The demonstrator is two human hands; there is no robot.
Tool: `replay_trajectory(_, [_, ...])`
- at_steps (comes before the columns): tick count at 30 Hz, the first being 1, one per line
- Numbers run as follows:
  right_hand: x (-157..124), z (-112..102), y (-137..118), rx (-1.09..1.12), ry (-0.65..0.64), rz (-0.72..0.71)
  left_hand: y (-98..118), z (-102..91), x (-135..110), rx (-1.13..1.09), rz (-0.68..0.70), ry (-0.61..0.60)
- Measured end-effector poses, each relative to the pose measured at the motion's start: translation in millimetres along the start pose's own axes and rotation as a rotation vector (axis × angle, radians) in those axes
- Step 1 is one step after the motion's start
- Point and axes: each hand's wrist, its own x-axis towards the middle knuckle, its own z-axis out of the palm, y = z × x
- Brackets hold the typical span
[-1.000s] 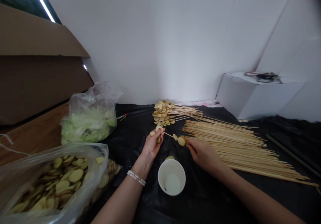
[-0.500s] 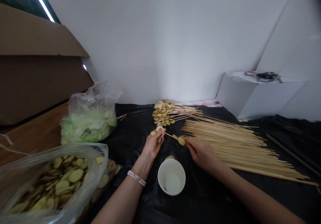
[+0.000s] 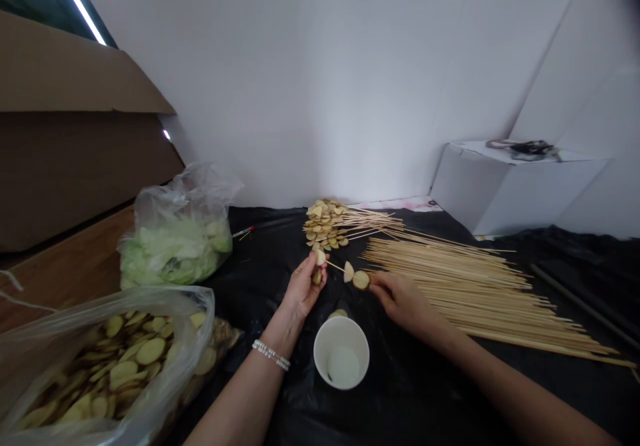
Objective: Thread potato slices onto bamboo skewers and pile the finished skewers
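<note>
Between my hands runs a thin wooden skewer (image 3: pixel 335 266) carrying a couple of potato slices (image 3: pixel 361 279). My right hand (image 3: pixel 403 299) is closed around the skewer just behind those slices. My left hand (image 3: pixel 306 286) pinches another potato slice (image 3: pixel 320 257) at the skewer's far end; a further slice shows under its fingers. Below the hands stands a white paper cup (image 3: pixel 342 353), with a loose slice (image 3: pixel 339 313) partly hidden behind it. Finished-looking skewers of potato slices (image 3: pixel 326 225) lie in a pile beyond my left hand.
Many bare skewers (image 3: pixel 470 293) lie spread at the right on black plastic sheeting (image 3: pixel 410 393). At the left are an open bag of potato slices (image 3: pixel 200 299) and a bag of pale green vegetable (image 3: pixel 175 249). A white box (image 3: pixel 480 186) stands back right.
The slice in my left fingers has turned and sits at the skewer's end. The slices near my right hand have rotated and look more spread apart. Both hands stay nearly in place.
</note>
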Motion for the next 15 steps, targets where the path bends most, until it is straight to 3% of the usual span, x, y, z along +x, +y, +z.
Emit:
replay_trajectory(3, [-0.3,-4.4,0.1,0.012,-0.033,-0.001,2.1,0.1,0.7,-0.021,0.012,0.066])
replay_trajectory(9, [1.9,-19.8,0.5,0.035,-0.253,-0.027,4.5,1.5,0.6,-0.074,0.035,0.130])
replay_trajectory(15, [-3.0,-16.0,-4.1,-0.279,-0.122,-0.068,4.6,0.9,1.1,-0.088,0.052,0.142])
